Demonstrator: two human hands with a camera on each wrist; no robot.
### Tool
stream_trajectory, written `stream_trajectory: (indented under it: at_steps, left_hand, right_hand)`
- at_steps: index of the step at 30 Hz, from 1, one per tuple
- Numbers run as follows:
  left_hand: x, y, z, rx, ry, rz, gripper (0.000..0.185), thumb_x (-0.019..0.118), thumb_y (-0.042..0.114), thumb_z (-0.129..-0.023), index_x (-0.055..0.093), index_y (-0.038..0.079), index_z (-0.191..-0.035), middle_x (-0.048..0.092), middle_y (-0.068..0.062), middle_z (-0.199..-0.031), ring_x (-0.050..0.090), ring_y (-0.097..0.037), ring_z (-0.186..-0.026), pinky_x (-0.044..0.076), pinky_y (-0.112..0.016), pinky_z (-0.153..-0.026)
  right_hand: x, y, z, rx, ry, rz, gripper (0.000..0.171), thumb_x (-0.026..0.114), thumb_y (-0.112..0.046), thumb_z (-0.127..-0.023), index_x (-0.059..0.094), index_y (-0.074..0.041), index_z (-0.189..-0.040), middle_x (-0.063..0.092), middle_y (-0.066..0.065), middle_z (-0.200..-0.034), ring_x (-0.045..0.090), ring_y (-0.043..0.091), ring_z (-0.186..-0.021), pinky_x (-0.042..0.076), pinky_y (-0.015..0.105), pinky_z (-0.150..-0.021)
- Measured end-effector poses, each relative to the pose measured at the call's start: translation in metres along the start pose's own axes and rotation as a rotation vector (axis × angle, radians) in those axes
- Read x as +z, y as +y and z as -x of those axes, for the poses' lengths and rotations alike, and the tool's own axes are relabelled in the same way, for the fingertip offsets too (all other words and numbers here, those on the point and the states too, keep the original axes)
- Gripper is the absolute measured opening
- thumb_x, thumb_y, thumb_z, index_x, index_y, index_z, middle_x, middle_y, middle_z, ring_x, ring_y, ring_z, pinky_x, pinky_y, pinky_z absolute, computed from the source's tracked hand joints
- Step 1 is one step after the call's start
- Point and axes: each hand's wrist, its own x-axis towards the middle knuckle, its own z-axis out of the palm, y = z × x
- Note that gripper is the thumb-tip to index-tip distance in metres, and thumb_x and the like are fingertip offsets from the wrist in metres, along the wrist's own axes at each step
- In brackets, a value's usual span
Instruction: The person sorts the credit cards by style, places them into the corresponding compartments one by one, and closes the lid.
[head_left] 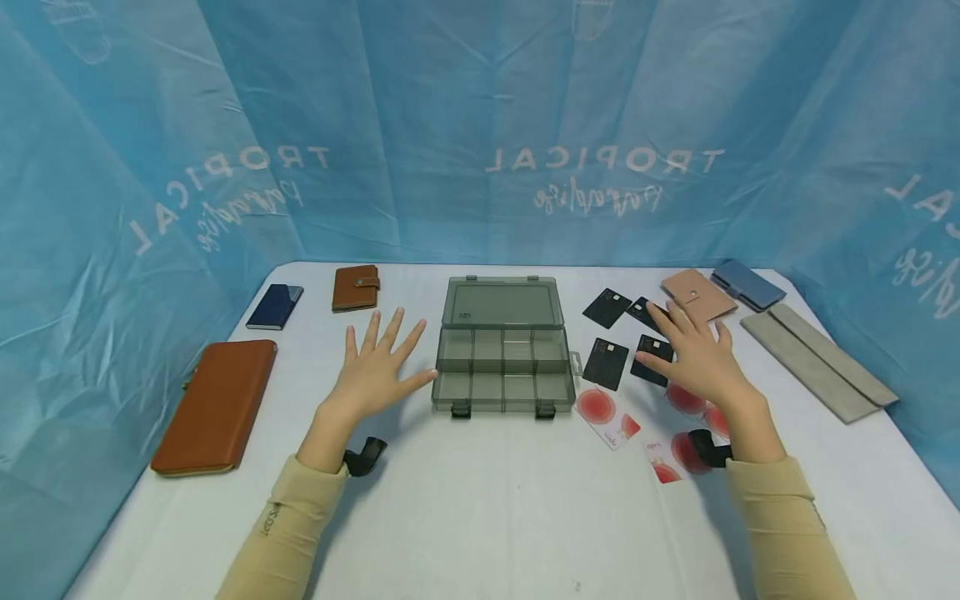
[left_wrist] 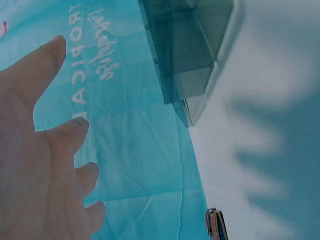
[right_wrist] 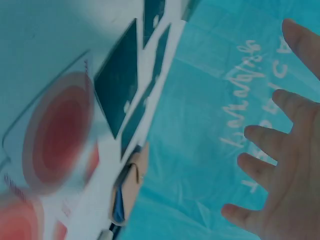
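From the head view, one smoky translucent plastic organizer box point(head_left: 503, 358) lies open mid-tabletop point(head_left: 480, 500), its lid back and dividers showing. The left hand point(head_left: 372, 371) hovers just left of it, fingers spread, holding nothing. The right hand point(head_left: 693, 354) hovers likewise over four flat black cards point(head_left: 606, 363); white cards with red circles point(head_left: 607, 417) lie near. Two brown leather wallets point(head_left: 217, 406) sit left.

Left wrist view: splayed fingers point(left_wrist: 55, 55), box corner beyond.

Right wrist view: straight fingers point(right_wrist: 280, 107) apart, glossy black cards beside.

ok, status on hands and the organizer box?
Left hand open, spread beside the open organizer box. Right hand open over black cards. Compartments look empty; nothing blocking.
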Motion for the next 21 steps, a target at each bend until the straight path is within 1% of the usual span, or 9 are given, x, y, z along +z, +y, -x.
stream_trajectory:
  at_steps: [2,4,6,8,11,13,15,19,21]
  left_hand:
    - [0.0,0.001,-0.003,-0.003,-0.014,0.045,0.08,0.044,0.061,-0.088,0.01,0.024,-0.15,-0.003,-0.012,-0.155,-0.009,-0.039,-0.138,-0.003,-0.066,-0.107]
    - [0.0,0.002,-0.006,-0.01,-0.043,0.129,0.081,0.044,0.061,-0.089,0.006,0.025,-0.15,-0.003,-0.013,-0.155,0.0,-0.042,-0.138,0.01,-0.067,-0.106]
    - [0.0,0.003,-0.01,-0.012,-0.084,0.244,0.081,0.045,0.058,-0.09,0.003,0.026,-0.15,-0.001,-0.015,-0.154,0.008,-0.043,-0.137,0.02,-0.066,-0.104]
    - [0.001,0.002,-0.015,-0.004,-0.129,0.363,0.08,0.047,0.053,-0.091,0.0,0.025,-0.15,0.003,-0.015,-0.154,0.016,-0.042,-0.136,0.025,-0.063,-0.103]
    - [0.003,-0.001,-0.022,0.01,-0.2,0.508,0.079,0.05,0.043,-0.094,0.0,0.021,-0.15,0.008,-0.016,-0.153,0.049,-0.038,-0.117,0.03,-0.055,-0.105]
    - [0.005,-0.003,-0.026,0.006,-0.251,0.581,0.08,0.053,0.039,-0.093,0.0,0.019,-0.15,0.01,-0.017,-0.153,0.063,-0.032,-0.092,0.034,-0.052,-0.103]
    - [0.007,-0.004,-0.029,-0.015,-0.306,0.645,0.081,0.055,0.037,-0.092,0.001,0.021,-0.15,0.01,-0.018,-0.153,0.065,-0.028,-0.068,0.038,-0.05,-0.1]
    - [0.012,-0.007,-0.032,-0.037,-0.397,0.764,0.087,0.064,0.033,-0.087,0.005,0.024,-0.15,0.009,-0.017,-0.153,0.066,-0.027,-0.069,0.04,-0.049,-0.099]
    - [0.016,-0.01,-0.033,-0.027,-0.429,0.814,0.09,0.068,0.028,-0.085,0.007,0.023,-0.15,0.012,-0.018,-0.153,0.066,-0.029,-0.072,0.043,-0.047,-0.097]
  right_hand:
    - [0.005,0.001,-0.007,-0.001,-0.037,-0.011,0.083,0.05,-0.057,-0.088,0.012,-0.017,-0.15,0.013,0.023,-0.151,0.006,0.044,-0.137,0.0,0.074,-0.099]
    - [0.009,0.002,-0.014,0.0,-0.075,-0.025,0.082,0.05,-0.056,-0.088,0.013,-0.017,-0.15,0.015,0.023,-0.151,0.01,0.046,-0.135,0.003,0.074,-0.098]
    - [0.013,0.001,-0.021,-0.006,-0.109,-0.045,0.081,0.053,-0.053,-0.088,0.016,-0.015,-0.15,0.02,0.024,-0.149,0.014,0.047,-0.134,0.009,0.075,-0.097]
    - [0.018,0.001,-0.028,-0.009,-0.147,-0.062,0.08,0.056,-0.05,-0.088,0.019,-0.013,-0.149,0.023,0.024,-0.148,0.018,0.048,-0.132,0.014,0.075,-0.095]
    - [0.024,-0.001,-0.037,-0.01,-0.196,-0.084,0.079,0.06,-0.047,-0.086,0.027,-0.009,-0.146,0.027,0.025,-0.146,0.023,0.049,-0.13,0.019,0.075,-0.093]
    - [0.027,-0.003,-0.043,-0.001,-0.23,-0.071,0.079,0.062,-0.047,-0.084,0.031,-0.007,-0.145,0.03,0.026,-0.144,0.025,0.049,-0.128,0.02,0.074,-0.093]
    - [0.03,-0.005,-0.047,0.012,-0.252,-0.05,0.079,0.065,-0.047,-0.081,0.036,-0.005,-0.142,0.033,0.028,-0.141,0.028,0.05,-0.126,0.02,0.074,-0.094]
    - [0.035,-0.006,-0.054,0.033,-0.273,0.011,0.075,0.07,-0.045,-0.076,0.046,-0.004,-0.135,0.038,0.03,-0.135,0.034,0.051,-0.12,0.025,0.072,-0.095]
    - [0.037,-0.006,-0.056,0.036,-0.266,0.012,0.072,0.073,-0.043,-0.074,0.05,-0.004,-0.131,0.039,0.03,-0.133,0.035,0.05,-0.118,0.027,0.071,-0.094]
